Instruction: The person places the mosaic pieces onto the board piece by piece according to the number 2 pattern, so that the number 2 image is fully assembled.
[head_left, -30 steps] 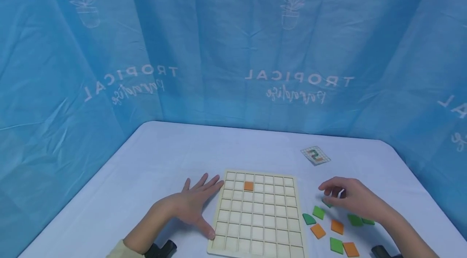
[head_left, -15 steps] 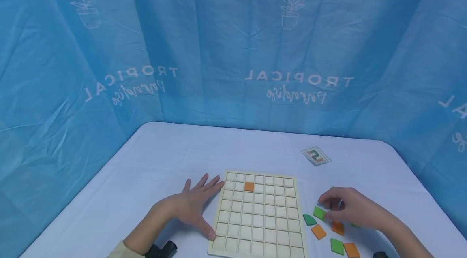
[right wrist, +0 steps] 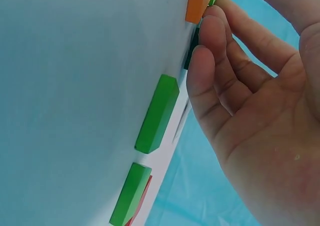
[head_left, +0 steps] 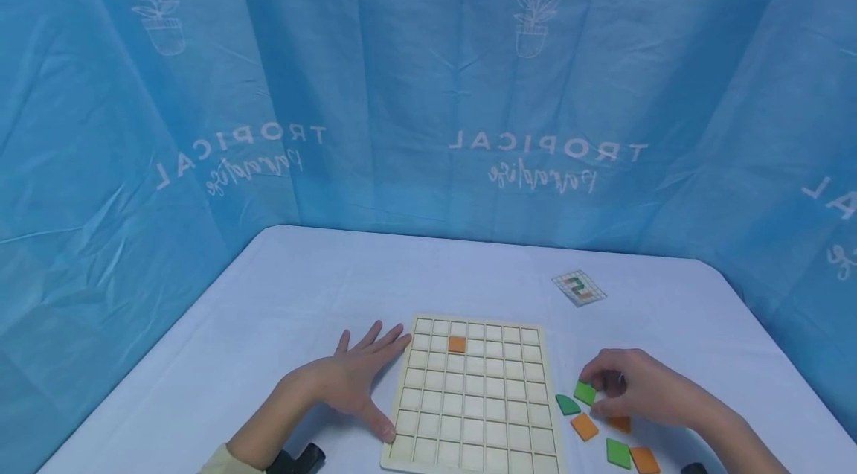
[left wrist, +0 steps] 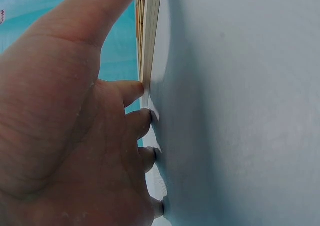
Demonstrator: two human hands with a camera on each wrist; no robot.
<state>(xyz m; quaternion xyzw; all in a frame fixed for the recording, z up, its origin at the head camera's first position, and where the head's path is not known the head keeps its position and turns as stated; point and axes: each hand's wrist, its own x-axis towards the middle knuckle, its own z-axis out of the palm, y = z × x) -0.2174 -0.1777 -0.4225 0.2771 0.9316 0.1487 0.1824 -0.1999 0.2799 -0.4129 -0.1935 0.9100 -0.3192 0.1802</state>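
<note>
My left hand (head_left: 355, 377) lies with spread fingers along the left side of the pale gridded board (head_left: 472, 405); its thumb touches the lower left corner and a fingertip meets the upper left edge. One orange square tile (head_left: 457, 344) sits in a cell near the board's top. Right of the board, my right hand (head_left: 636, 388) pinches a light green tile (head_left: 585, 393) by opposite edges between thumb and index finger; the tile appears still at table level. In the right wrist view, the other fingers (right wrist: 201, 70) are loosely curled, and only a sliver of that tile shows.
Around the right hand lie a dark green quarter-round tile (head_left: 567, 405), an orange tile (head_left: 584, 426), another light green tile (head_left: 618, 452) and more orange ones. Two green tiles (right wrist: 156, 114) show beneath the hand. A pattern card (head_left: 579, 287) lies farther back; a blue curtain (head_left: 428, 87) surrounds the table.
My right hand has come down and toward me, from above a dark green tile to the light green tile, and its thumb and index finger have closed on it. My left hand has stayed put.
</note>
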